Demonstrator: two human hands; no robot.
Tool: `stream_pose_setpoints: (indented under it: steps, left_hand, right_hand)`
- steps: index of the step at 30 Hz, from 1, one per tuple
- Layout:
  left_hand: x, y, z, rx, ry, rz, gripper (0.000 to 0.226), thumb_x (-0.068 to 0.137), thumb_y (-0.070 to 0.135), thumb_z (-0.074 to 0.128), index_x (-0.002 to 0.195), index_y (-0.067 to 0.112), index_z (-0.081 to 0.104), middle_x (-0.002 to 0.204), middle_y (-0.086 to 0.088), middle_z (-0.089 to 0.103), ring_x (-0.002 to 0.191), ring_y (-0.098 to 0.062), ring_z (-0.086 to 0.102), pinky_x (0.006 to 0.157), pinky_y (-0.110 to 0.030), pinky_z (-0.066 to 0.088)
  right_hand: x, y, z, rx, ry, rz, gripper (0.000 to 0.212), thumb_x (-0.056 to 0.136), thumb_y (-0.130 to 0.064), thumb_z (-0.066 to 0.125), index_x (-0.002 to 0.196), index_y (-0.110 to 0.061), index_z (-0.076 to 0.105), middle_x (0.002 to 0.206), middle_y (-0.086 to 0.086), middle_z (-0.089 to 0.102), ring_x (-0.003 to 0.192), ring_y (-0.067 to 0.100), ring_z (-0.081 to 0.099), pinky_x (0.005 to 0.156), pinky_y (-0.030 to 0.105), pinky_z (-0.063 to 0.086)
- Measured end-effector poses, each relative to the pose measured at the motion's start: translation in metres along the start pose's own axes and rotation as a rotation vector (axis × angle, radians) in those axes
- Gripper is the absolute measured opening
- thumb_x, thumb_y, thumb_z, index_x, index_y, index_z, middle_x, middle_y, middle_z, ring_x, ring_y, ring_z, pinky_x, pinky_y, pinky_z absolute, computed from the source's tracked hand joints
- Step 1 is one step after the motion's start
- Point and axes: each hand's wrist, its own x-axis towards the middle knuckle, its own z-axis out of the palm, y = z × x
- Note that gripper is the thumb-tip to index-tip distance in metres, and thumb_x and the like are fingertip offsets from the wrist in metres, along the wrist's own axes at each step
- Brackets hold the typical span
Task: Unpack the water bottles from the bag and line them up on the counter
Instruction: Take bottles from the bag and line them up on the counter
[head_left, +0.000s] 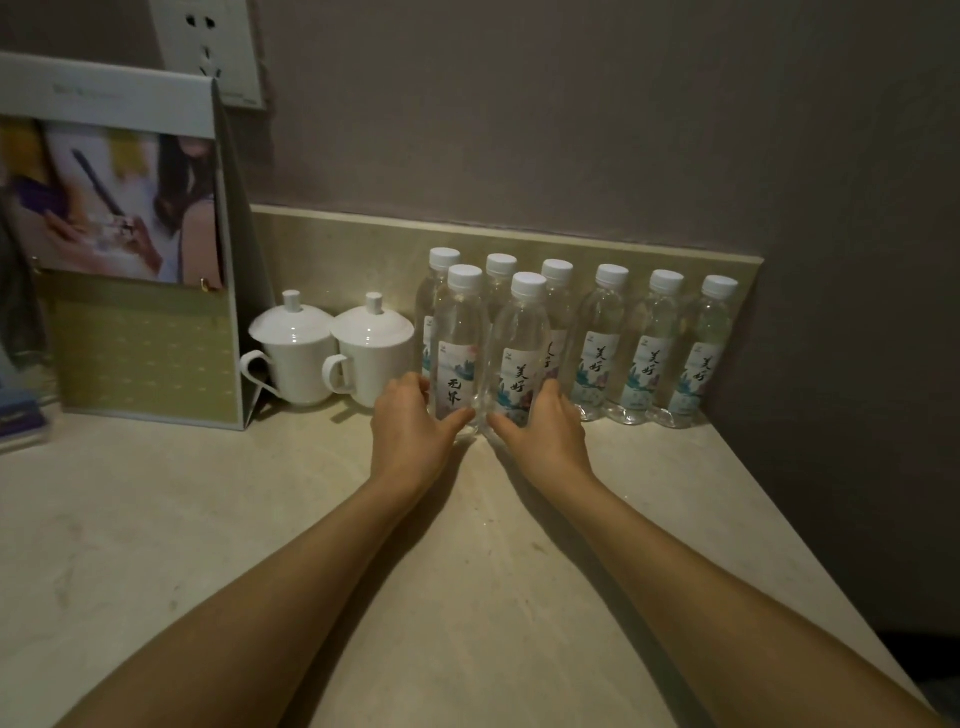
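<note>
Against the rear upstand of the worktop (467, 545), eight clear water bottles stand upright with white caps: six in a back row and two set forward. The left hand (410, 431) grips the front left bottle (460, 343) near its base, thumb curled across the lower label and fingers (415, 382) wrapped round its left side. The right hand (543, 434) grips the front right bottle (519, 353) likewise, thumb on the near face and fingers round its right side. Both held bottles touch each other and rest on the worktop. Two lidded white cups (332, 348) stand just left of the bottles, beside a standing display card (135, 249).
</note>
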Motion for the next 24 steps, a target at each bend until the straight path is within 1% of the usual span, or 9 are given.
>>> stream_pose_setpoints:
  steps: [4, 9, 13, 15, 17, 19, 21, 24]
  left_hand:
    - [0.0007, -0.0010, -0.0007, 0.004, 0.001, 0.007, 0.047, 0.073, 0.039, 0.082, 0.108, 0.014, 0.063, 0.103, -0.002, 0.063, 0.093, -0.016, 0.060, 0.079, -0.035, 0.056]
    - [-0.0022, 0.0000, -0.0012, 0.024, 0.005, 0.019, 0.045, 0.077, 0.037, 0.079, 0.110, 0.012, 0.061, 0.105, -0.003, 0.062, 0.092, -0.017, 0.060, 0.075, -0.028, 0.051]
    - [-0.0036, 0.0007, -0.0038, 0.046, 0.017, 0.027, 0.042, 0.079, 0.036, 0.078, 0.108, 0.011, 0.060, 0.103, -0.003, 0.059, 0.092, -0.018, 0.057, 0.075, -0.028, 0.047]
    - [-0.0013, 0.0008, -0.0047, 0.049, 0.004, 0.036, 0.042, 0.079, 0.036, 0.078, 0.109, 0.012, 0.061, 0.103, -0.003, 0.059, 0.091, -0.018, 0.058, 0.075, -0.029, 0.049]
    - [0.0002, 0.0004, -0.0050, 0.050, -0.013, 0.052, 0.042, 0.078, 0.036, 0.078, 0.109, 0.013, 0.061, 0.103, -0.003, 0.060, 0.090, -0.019, 0.060, 0.076, -0.034, 0.054]
    - [0.0007, 0.0003, -0.0052, 0.053, -0.023, 0.062, 0.042, 0.079, 0.036, 0.078, 0.110, 0.013, 0.062, 0.104, -0.004, 0.059, 0.088, -0.021, 0.060, 0.077, -0.037, 0.055]
    - [0.0006, 0.0010, -0.0046, 0.052, -0.024, 0.068, 0.042, 0.080, 0.036, 0.077, 0.112, 0.012, 0.062, 0.104, -0.004, 0.058, 0.088, -0.022, 0.060, 0.078, -0.036, 0.054]
    - [0.0011, 0.0022, -0.0013, 0.051, -0.025, 0.072, 0.044, 0.081, 0.037, 0.076, 0.115, 0.013, 0.063, 0.108, -0.004, 0.059, 0.091, -0.020, 0.060, 0.079, -0.032, 0.052]
  right_hand:
    - [-0.0019, -0.0001, -0.0008, 0.020, -0.011, -0.016, 0.065, 0.089, -0.038, 0.064, 0.139, -0.009, 0.035, 0.141, 0.011, 0.047, 0.129, 0.029, 0.046, 0.102, 0.041, 0.044]
    - [-0.0030, 0.0017, -0.0002, 0.032, 0.005, -0.029, 0.057, 0.089, -0.036, 0.064, 0.133, -0.011, 0.038, 0.135, 0.009, 0.052, 0.123, 0.028, 0.050, 0.096, 0.038, 0.047]
    - [-0.0012, 0.0020, 0.0016, 0.066, 0.027, -0.006, 0.058, 0.086, -0.039, 0.067, 0.131, -0.015, 0.041, 0.134, 0.006, 0.054, 0.120, 0.027, 0.054, 0.094, 0.041, 0.050]
    - [-0.0011, 0.0018, 0.0025, 0.076, 0.035, 0.003, 0.059, 0.085, -0.039, 0.068, 0.131, -0.015, 0.041, 0.135, 0.006, 0.054, 0.120, 0.027, 0.055, 0.094, 0.043, 0.051]
    - [-0.0023, 0.0019, 0.0045, 0.077, 0.056, 0.007, 0.060, 0.085, -0.039, 0.068, 0.133, -0.014, 0.041, 0.135, 0.006, 0.053, 0.120, 0.027, 0.055, 0.094, 0.044, 0.052]
    - [-0.0028, 0.0017, 0.0063, 0.073, 0.077, 0.019, 0.062, 0.086, -0.040, 0.067, 0.134, -0.013, 0.040, 0.135, 0.006, 0.053, 0.120, 0.027, 0.055, 0.094, 0.045, 0.052]
    - [-0.0014, 0.0017, 0.0065, 0.058, 0.077, 0.032, 0.061, 0.087, -0.041, 0.066, 0.133, -0.012, 0.040, 0.134, 0.006, 0.053, 0.120, 0.027, 0.055, 0.093, 0.044, 0.052]
    - [0.0009, 0.0025, 0.0052, 0.033, 0.067, 0.047, 0.054, 0.088, -0.041, 0.065, 0.128, -0.012, 0.043, 0.129, 0.006, 0.054, 0.116, 0.027, 0.056, 0.090, 0.043, 0.053]
